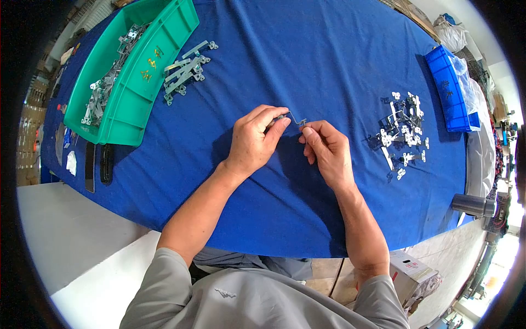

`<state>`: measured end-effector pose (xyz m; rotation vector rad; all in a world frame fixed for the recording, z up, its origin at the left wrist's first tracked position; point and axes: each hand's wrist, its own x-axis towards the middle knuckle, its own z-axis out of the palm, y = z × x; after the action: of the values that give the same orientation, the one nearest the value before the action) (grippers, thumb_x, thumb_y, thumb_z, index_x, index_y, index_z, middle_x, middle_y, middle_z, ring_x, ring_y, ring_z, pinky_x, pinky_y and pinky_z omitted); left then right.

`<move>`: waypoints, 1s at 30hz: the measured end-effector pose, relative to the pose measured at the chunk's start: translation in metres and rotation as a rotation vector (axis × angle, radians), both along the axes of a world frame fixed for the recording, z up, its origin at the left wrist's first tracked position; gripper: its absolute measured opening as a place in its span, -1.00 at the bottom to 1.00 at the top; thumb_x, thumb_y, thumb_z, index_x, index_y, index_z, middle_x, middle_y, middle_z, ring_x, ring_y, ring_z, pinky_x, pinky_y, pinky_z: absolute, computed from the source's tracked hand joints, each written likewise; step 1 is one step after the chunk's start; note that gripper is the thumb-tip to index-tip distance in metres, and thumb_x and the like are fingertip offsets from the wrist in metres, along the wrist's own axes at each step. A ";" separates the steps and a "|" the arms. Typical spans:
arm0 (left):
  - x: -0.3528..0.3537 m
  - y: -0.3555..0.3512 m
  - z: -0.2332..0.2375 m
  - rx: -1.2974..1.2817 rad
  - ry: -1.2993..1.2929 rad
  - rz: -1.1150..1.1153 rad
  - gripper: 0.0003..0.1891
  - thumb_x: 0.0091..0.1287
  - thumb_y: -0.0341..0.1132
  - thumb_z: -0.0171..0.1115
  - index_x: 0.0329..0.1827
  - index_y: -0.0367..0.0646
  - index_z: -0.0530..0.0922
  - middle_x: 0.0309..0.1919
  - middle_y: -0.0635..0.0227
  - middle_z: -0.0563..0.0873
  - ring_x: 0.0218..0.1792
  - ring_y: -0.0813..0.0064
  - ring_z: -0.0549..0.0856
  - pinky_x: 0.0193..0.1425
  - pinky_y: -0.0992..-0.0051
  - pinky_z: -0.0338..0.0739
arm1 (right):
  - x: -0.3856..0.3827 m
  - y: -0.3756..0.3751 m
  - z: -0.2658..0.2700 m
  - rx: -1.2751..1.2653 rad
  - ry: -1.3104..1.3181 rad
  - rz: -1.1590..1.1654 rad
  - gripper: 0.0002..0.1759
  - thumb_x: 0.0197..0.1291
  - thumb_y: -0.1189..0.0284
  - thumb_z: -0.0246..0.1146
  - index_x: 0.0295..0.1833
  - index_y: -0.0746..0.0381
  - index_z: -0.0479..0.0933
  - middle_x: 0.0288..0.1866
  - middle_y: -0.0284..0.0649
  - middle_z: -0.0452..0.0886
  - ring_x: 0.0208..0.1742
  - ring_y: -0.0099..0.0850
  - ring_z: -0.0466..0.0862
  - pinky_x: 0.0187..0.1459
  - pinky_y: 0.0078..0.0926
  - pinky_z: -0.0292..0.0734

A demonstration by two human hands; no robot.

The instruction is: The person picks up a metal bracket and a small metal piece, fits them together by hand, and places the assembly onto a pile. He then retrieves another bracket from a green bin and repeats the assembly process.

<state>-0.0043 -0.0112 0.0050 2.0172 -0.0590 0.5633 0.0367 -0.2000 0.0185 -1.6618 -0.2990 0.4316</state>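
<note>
A small bent metal bracket is held between my two hands above the blue cloth. My left hand pinches one end between thumb and fingers, which hide much of it. With thumb and forefinger, my right hand grips the other end. To the left lies a small pile of long metal brackets beside a green bin, which holds many more metal pieces. On the right, a loose spread of similar metal brackets lies on the cloth.
The blue cloth covers the table. A blue bin with clear plastic stands at the right edge, with a dark cylindrical bottle nearer me. Dark flat strips lie below the green bin. A cardboard box sits on the floor.
</note>
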 end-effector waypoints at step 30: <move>0.000 0.000 0.001 0.046 -0.041 0.041 -0.83 0.42 -0.45 0.41 0.02 -0.27 0.75 -0.20 0.21 0.80 -0.37 0.45 0.75 -0.31 0.47 0.63 | 0.000 -0.001 0.000 0.079 0.034 -0.069 -0.79 0.59 0.38 0.22 0.07 0.32 0.62 -0.28 -0.37 0.68 -0.39 -0.67 0.56 -0.39 -0.64 0.48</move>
<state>-0.0039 -0.0110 0.0063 2.0556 -0.0565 0.6347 0.0369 -0.2015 0.0186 -1.5810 -0.2294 0.3910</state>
